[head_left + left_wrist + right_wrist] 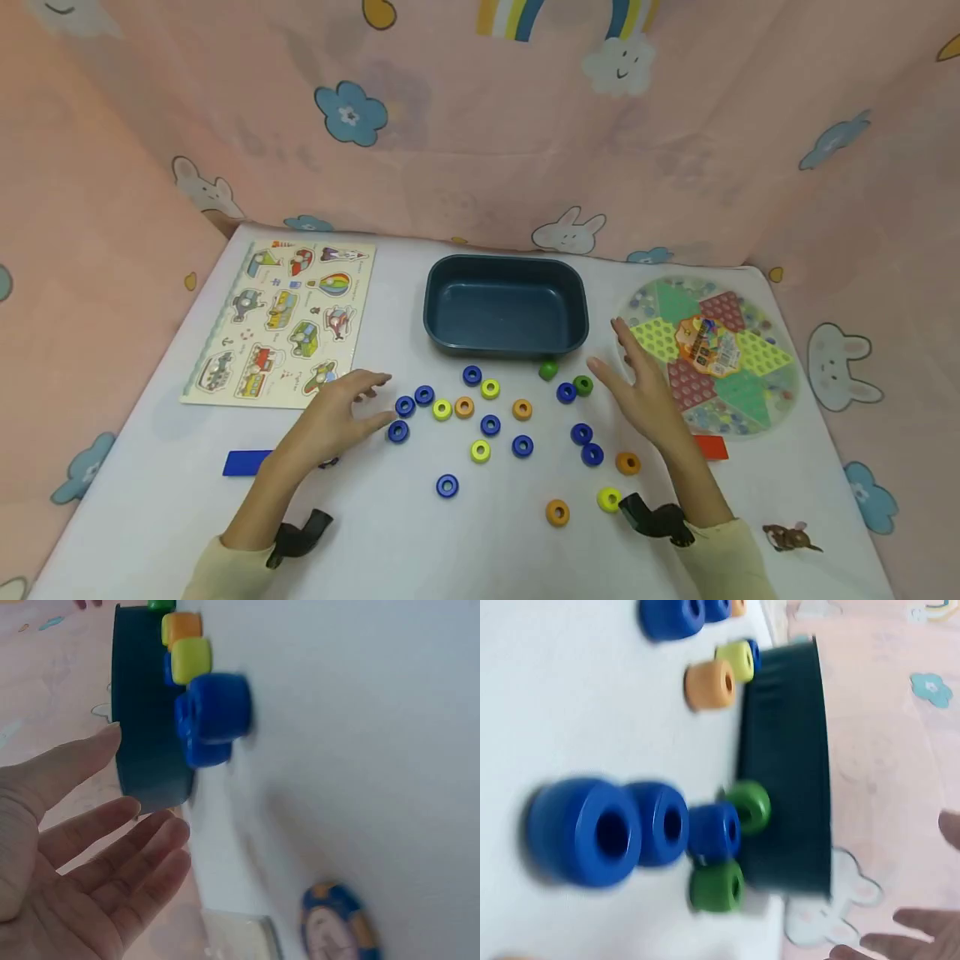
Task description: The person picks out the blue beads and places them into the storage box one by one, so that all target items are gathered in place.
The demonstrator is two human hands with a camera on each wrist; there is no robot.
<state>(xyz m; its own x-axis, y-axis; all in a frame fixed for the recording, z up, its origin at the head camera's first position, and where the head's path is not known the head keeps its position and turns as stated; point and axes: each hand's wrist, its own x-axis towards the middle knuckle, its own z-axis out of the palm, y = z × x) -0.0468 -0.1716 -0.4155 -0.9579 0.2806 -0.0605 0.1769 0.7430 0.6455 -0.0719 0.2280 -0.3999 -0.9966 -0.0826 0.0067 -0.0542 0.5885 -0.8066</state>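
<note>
My left hand (337, 423) hangs left of the scattered beads, fingers spread and holding nothing. Its thumb tip is right by the blue beads (398, 431); the left wrist view also shows a blue bead (221, 707) beyond the fingers. On the other side, my right hand (641, 392) hovers with fingers apart, near a green bead (582, 385) and overlapping the round game board in the head view. Yellow beads (481, 452), orange beads (522, 409) and more blue ones lie between the hands. Behind them stands a dark teal rectangular bin (506, 343).
A picture puzzle board (288, 321) lies at the back left, and a round board with coloured triangles (708, 354) at the right. Partly hidden by the forearms are a blue strip (245, 463) and a red piece (712, 447). A patterned curtain (450, 167) encloses the table.
</note>
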